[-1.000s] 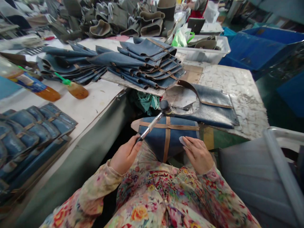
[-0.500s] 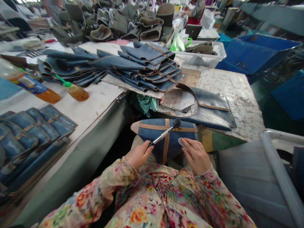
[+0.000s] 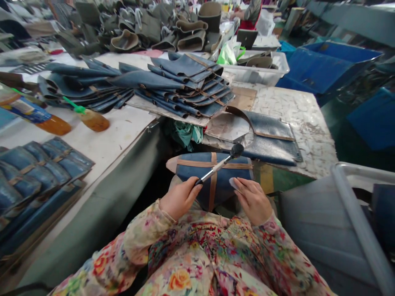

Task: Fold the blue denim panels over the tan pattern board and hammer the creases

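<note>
A blue leather piece (image 3: 197, 172) with tan crossed strips lies over a rounded form in front of my lap. My left hand (image 3: 179, 198) is closed round the handle of a small hammer (image 3: 219, 164), whose dark head hovers at the piece's upper right edge. My right hand (image 3: 253, 199) rests on the right side of the piece, fingers pressed down together on it.
Stacks of blue leather pieces (image 3: 173, 82) cover the white table (image 3: 117, 135). More blue pieces (image 3: 33, 168) lie at the left, near two glue bottles (image 3: 88, 117). Flat blue panels (image 3: 271, 135) sit on the worn bench. Blue bins (image 3: 327, 65) stand at the right. A grey metal cart (image 3: 342, 222) is beside me.
The hammer head swung from the far left of the piece down across it to the right, and now sits slightly higher at the upper right edge. My right hand stayed put.
</note>
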The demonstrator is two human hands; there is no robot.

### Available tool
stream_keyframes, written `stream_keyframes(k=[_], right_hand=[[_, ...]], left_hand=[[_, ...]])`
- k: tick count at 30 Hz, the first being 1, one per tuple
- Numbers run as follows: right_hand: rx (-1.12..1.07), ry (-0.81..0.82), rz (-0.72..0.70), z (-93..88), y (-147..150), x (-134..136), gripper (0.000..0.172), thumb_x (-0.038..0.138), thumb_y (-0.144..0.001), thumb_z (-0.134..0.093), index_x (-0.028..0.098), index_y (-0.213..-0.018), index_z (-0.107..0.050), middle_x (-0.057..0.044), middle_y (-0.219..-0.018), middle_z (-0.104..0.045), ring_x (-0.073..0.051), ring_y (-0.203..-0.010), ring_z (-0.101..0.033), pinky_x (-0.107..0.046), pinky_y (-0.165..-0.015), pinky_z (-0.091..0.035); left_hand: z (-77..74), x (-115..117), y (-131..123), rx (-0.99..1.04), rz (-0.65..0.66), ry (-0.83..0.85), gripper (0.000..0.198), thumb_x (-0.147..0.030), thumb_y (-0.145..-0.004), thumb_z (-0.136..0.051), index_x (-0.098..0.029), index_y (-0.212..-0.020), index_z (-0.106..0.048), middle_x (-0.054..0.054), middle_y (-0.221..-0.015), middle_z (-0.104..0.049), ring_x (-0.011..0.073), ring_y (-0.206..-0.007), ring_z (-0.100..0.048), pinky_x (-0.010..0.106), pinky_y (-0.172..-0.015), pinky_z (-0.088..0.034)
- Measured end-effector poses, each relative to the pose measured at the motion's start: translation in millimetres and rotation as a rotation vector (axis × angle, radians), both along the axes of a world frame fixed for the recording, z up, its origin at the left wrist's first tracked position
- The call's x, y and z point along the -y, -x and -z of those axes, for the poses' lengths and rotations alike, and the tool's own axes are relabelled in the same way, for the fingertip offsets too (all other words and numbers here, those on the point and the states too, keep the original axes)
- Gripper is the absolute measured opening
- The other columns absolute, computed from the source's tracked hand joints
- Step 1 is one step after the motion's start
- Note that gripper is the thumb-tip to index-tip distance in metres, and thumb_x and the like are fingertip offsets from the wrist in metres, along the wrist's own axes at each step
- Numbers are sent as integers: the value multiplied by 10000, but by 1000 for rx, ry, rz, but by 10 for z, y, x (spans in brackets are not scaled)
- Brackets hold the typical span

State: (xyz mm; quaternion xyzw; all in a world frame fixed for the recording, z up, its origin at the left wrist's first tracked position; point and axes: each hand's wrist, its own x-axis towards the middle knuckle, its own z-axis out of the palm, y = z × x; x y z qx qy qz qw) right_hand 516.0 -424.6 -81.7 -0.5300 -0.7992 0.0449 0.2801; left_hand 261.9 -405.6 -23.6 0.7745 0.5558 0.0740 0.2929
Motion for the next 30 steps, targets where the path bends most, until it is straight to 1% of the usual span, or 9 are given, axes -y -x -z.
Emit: stream_keyframes(k=[5,10,15,19,22,24,26,28,30], right_hand=[[10,-5,14,13,-4,2,360,254,-892,-413,199,-1230,-521,-75,-1133,-567,-197,-1050,-492,-368,-930,-432],[17,-9,-1,13,-4,3,358,241,-886,-426,178,-1224,-526,-78,-1144,-561,-192,-1047,-488,-355,-936,-429],[19,-15,0,15,-9,-2,361,245,-887,-425,201,-1233,-517,-71,-1135,-565,-192,-1040,-495,-364,-924,-434],[21,-22,-9,11,-8,-15,364,250,-889,-421,201,-1237,-514,-72,-1141,-563,-199,-1037,-497,-371,-927,-426],[26,-39,-8,4,-5,-26,355,251,-886,-428,187,-1219,-529,-78,-1134,-566,-205,-1028,-499,-375,-915,-428],[27,-51,-15,0,-5,-28,349,255,-884,-431,179,-1208,-539,-83,-1120,-571,-205,-1019,-504,-374,-904,-432],[28,-57,-25,-4,-8,-23,350,257,-884,-429,178,-1207,-539,-85,-1117,-573,-205,-1018,-506,-374,-900,-435],[29,-54,-31,-6,-10,-16,354,256,-885,-423,187,-1215,-533,-82,-1121,-574,-205,-1020,-508,-375,-904,-433],[27,-53,-30,0,-11,-22,360,258,-885,-419,201,-1223,-527,-78,-1124,-577,-204,-1022,-511,-375,-906,-434]], left_hand=[[4,-5,-36,-100,34,90,293,-412,-909,-257,-223,-951,-477,10,-748,-596,175,-707,-602,244,-604,-388],[-49,-18,-66,20,0,-2,322,-425,-917,-230,-226,-1018,-462,7,-789,-603,164,-741,-598,241,-644,-404],[-49,-14,-96,-110,33,66,292,-411,-910,-265,-217,-912,-484,12,-746,-605,175,-693,-600,243,-603,-397],[-101,31,-158,-18,41,-4,302,-422,-921,-233,-234,-973,-464,1,-817,-606,154,-742,-599,228,-644,-408],[-77,28,-182,-73,37,25,297,-414,-917,-250,-224,-948,-476,14,-806,-612,170,-744,-607,240,-642,-414],[-34,23,-149,-110,34,61,297,-414,-912,-263,-219,-924,-488,21,-791,-615,182,-741,-611,250,-638,-419],[-8,45,-67,-62,19,73,309,-418,-910,-265,-218,-942,-497,23,-803,-618,183,-756,-611,255,-657,-429],[-9,98,51,34,-43,54,329,-421,-910,-261,-215,-1018,-493,37,-866,-624,185,-816,-608,265,-710,-439],[-13,164,186,117,-144,15,355,-416,-913,-255,-207,-1122,-450,58,-943,-620,188,-884,-599,274,-764,-438]])
